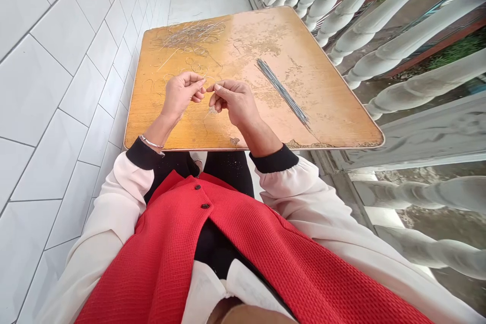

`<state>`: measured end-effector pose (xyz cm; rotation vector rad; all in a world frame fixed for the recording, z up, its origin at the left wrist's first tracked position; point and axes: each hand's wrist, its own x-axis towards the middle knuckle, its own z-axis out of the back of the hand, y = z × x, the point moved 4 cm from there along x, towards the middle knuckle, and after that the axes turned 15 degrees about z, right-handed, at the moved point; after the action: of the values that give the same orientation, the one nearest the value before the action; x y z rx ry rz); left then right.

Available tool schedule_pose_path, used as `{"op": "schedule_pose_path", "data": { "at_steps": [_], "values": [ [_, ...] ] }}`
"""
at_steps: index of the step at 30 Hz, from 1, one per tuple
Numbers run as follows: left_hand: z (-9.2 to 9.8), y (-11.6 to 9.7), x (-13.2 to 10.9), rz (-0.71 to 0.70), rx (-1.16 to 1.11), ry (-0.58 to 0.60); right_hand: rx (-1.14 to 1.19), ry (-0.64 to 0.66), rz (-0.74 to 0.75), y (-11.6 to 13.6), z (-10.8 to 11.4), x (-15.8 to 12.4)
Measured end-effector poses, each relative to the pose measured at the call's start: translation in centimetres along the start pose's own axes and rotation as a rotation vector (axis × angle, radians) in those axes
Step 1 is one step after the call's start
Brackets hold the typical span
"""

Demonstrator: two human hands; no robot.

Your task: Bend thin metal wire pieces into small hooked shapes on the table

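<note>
Above the near part of the table, my left hand (pixel 181 93) is closed in a pinch, thumb against forefinger. What looks like a thin wire sits at its fingertips, hard to see against the wood. My right hand (pixel 237 104) faces it from close by, also pinched at the same fine strand. Behind my hands lies a loose tangle of thin wires (pixel 192 35), some bent into loops. To the right, a neat bundle of straight grey wires (pixel 283 91) lies at a slant on the tabletop.
The wooden table (pixel 334 111) has rounded corners and a worn, peeling surface. A white tiled wall (pixel 76 81) runs along the left. On the right stands a white balustrade (pixel 349 15), with ground and plants beyond it. My legs are under the near edge.
</note>
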<state>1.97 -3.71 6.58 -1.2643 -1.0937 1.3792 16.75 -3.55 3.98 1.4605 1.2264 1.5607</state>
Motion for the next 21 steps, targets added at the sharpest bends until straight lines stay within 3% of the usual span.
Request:
{"op": "schedule_pose_path", "data": {
  "at_steps": [15, 21],
  "values": [
    [0.8, 0.9, -0.5, 0.073, -0.073, -0.004, 0.069, -0.073, -0.071, -1.1, 0.7, 0.2],
    [0.1, 2.8, -1.7, 0.151, 0.159, 0.155, 0.064, -0.098, -0.082, -1.1, 0.7, 0.2]
  ]
}}
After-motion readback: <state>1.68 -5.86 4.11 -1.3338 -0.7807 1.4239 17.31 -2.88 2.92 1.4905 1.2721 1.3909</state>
